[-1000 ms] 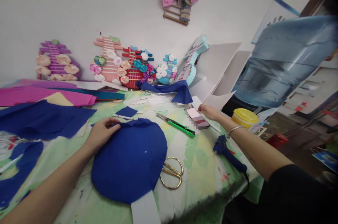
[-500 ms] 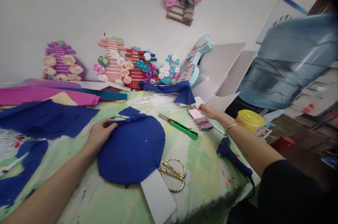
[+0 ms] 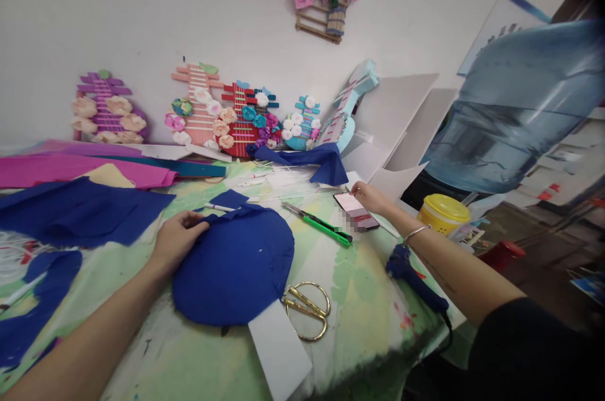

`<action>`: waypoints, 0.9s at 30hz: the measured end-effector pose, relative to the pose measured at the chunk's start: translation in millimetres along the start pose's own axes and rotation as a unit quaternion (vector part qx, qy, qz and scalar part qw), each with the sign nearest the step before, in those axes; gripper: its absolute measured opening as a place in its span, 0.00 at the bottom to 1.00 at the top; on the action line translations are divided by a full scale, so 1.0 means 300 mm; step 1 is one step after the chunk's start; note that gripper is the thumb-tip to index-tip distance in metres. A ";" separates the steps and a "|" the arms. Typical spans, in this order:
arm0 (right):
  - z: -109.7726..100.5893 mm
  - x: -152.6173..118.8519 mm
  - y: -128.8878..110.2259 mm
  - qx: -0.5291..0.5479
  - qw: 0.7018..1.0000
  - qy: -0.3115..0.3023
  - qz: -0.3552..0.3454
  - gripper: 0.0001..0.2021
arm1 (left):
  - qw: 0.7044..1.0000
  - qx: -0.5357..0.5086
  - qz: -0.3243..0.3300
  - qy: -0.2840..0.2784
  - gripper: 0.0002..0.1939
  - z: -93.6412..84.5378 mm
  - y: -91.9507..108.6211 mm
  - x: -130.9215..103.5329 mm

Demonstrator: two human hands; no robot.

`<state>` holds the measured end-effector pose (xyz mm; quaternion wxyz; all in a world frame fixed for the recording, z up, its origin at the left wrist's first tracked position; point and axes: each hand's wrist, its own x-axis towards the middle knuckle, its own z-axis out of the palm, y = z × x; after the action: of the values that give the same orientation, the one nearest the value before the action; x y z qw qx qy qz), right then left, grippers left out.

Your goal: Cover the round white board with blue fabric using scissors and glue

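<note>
A round piece covered in blue cloth (image 3: 234, 268) lies on the table, with a white card strip (image 3: 280, 350) sticking out at its lower edge. My left hand (image 3: 177, 240) grips the upper left edge of this cloth, its fingers curled. At the right, my right hand (image 3: 371, 197) is at the top edge of a phone (image 3: 355, 210), fingers bent; whether they hold anything is too small to tell. Gold-handled scissors (image 3: 307, 309) lie partly beneath the blue piece. Between the blue piece and the phone rests a green utility knife (image 3: 326, 229).
A blue glue gun (image 3: 416, 278) lies near the right table edge. Beyond it are a yellow-lidded tub (image 3: 443, 212) and a large water bottle (image 3: 515, 111). Blue cloth (image 3: 80, 209) lies at left. Flower-decorated instrument models (image 3: 201, 111) line the wall.
The whole view has shifted slightly. Both hands keep nearly the same places, the left on the blue cloth and the right at the phone's top edge.
</note>
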<state>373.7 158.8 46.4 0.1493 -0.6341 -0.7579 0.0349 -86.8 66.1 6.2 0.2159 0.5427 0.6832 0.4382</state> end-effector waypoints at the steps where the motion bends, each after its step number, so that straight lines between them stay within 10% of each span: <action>1: 0.001 -0.002 -0.012 0.002 1.000 0.002 -0.004 0.12 | 1.000 -0.002 0.000 -0.001 0.17 -0.001 -0.002 0.000; 27: 0.059 0.019 0.148 0.025 0.998 -0.047 -0.016 0.14 | 0.999 0.032 0.003 -0.005 0.16 0.001 -0.008 -0.007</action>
<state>410.1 175.3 19.7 0.1298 -0.6159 -0.7728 0.0814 -87.2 64.1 3.7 0.2008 0.5533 0.6942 0.4143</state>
